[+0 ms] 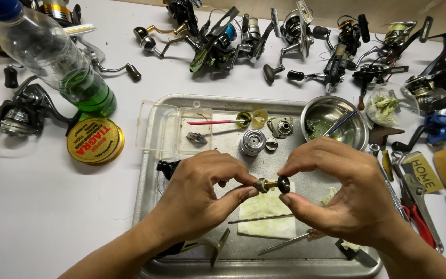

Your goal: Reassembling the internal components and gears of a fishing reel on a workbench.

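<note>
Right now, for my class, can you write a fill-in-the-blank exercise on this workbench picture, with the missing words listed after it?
1. The left hand and right hand together pinch a small brass shaft above a metal ____.
2. Under the shaft lies a stained folded ____ on the tray.
3. The round steel bowl sits at the tray's far ____ corner.
4. The clear plastic bottle holds ____ liquid.

Missing words: tray; cloth; right; green
</note>
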